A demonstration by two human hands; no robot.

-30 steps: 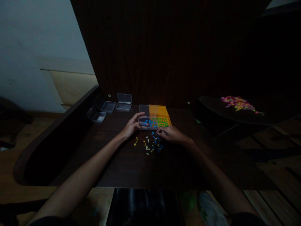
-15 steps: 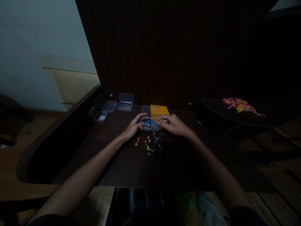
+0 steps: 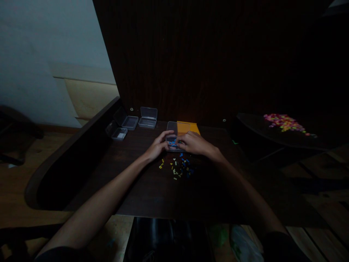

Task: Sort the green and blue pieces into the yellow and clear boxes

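Observation:
My left hand [image 3: 158, 145] grips the left end of a clear plastic box [image 3: 174, 149], thumb at the near side and fingers behind. The box's hinged lid [image 3: 171, 126] stands open at the back. Inside lie small blue building pieces [image 3: 172, 144]. My right hand [image 3: 194, 143] reaches into the box with fingers pinched together; anything between the fingertips is too small and dark to make out. Loose blue pieces [image 3: 188, 171], yellow pieces [image 3: 161, 163] and pale pieces [image 3: 175, 173] are scattered on the dark table just in front of the box.
A yellow-orange packet [image 3: 192, 127] lies behind the box. To the left are three open clear cases, one by the back board [image 3: 148, 123]. A raised side panel [image 3: 68, 154] borders the table. At right, a dark surface holds a multicoloured heap [image 3: 285, 122].
My right hand has moved left and deeper over the box, covering more of its contents. My left hand keeps its hold. The whole view has shifted slightly.

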